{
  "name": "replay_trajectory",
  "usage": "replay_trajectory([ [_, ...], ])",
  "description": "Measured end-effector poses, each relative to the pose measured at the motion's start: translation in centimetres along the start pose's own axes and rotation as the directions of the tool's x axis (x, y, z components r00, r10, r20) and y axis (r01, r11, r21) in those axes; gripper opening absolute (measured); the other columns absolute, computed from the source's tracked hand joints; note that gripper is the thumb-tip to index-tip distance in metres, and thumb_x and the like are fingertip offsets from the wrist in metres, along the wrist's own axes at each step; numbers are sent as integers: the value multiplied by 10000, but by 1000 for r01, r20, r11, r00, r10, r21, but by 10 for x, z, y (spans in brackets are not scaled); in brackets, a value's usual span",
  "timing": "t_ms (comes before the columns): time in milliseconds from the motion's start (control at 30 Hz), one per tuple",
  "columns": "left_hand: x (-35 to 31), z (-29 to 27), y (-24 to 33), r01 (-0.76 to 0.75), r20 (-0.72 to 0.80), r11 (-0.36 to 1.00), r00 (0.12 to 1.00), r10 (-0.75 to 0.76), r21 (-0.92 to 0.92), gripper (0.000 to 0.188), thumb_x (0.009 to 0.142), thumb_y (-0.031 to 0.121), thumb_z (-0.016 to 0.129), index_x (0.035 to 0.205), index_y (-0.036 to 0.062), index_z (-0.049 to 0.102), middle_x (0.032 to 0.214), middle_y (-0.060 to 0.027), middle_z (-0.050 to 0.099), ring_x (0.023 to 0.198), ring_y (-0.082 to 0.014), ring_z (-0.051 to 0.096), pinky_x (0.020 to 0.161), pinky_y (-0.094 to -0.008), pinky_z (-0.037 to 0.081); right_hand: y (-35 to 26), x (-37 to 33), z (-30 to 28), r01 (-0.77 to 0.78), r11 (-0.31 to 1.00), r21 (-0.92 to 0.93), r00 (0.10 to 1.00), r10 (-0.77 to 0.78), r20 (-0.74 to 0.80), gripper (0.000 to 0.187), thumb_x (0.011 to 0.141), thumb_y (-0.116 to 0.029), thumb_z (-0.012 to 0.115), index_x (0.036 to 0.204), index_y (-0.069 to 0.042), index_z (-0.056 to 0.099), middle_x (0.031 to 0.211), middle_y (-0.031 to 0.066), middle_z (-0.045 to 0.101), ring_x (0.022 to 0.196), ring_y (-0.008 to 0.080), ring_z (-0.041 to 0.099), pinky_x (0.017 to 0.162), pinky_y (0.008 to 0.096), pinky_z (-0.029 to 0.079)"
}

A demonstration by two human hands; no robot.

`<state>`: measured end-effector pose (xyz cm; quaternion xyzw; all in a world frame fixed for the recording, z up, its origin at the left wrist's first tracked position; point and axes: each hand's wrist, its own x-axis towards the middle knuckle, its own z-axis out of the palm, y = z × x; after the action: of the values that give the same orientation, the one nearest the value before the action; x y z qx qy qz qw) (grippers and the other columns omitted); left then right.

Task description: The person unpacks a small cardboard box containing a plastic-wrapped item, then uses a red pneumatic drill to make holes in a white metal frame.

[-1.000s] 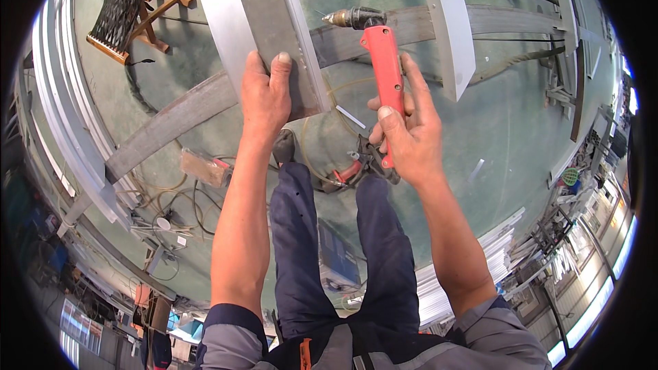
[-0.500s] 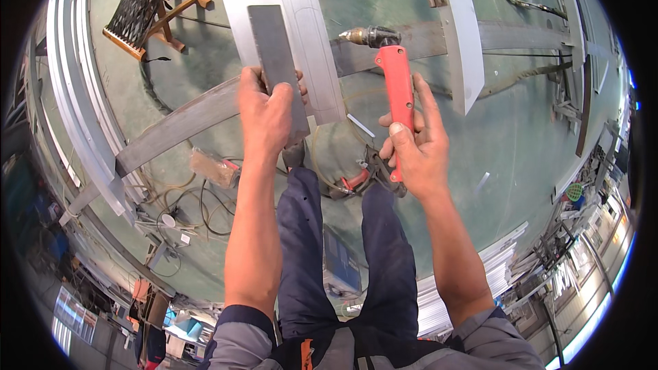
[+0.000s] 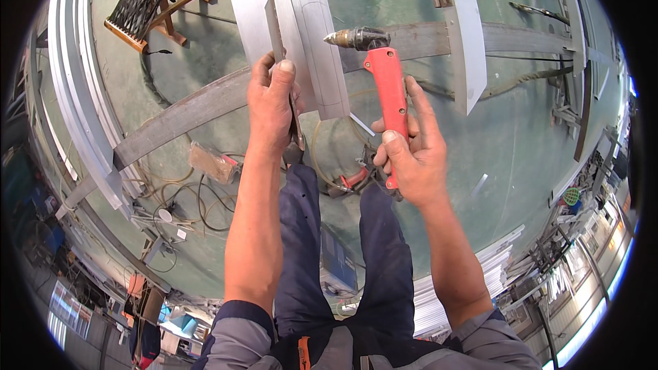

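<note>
No text, label, number or sign can be read anywhere, from upper left to lower right of the frame.

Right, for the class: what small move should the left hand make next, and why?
Probably set the plate aside. The left hand holds it nearly edge-on to the camera, while the right hand holds the red tool, its tip pointing left at the marked panel's edge. A free left hand could perhaps steady that panel.

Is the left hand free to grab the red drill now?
Probably not: the left hand holds a flat grey plate, and the right hand grips the red drill, though the gap between looks clear.
</note>
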<state>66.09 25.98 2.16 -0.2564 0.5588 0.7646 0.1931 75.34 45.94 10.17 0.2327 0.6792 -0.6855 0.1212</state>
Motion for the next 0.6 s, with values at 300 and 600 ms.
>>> replay_trajectory([
  [300,-6,-6,1,-224,173,961,965,196,161,894,839,233,800,1527,-96,333,1157,-126,641,979,-183,649,835,-295,542,1,3,3,56,998,-9,998,-56,-15,730,1016,-135,607,1628,-29,222,1063,153,680,652,83,622,528,228,490],
  [600,16,12,-14,-295,118,870,956,270,395,731,935,122,746,1483,-102,316,1350,-209,579,1222,-247,581,1031,-361,491,2,9,0,85,996,-22,995,-86,-43,728,1017,-141,614,1625,-23,232,1050,154,687,652,82,622,531,226,487],
])
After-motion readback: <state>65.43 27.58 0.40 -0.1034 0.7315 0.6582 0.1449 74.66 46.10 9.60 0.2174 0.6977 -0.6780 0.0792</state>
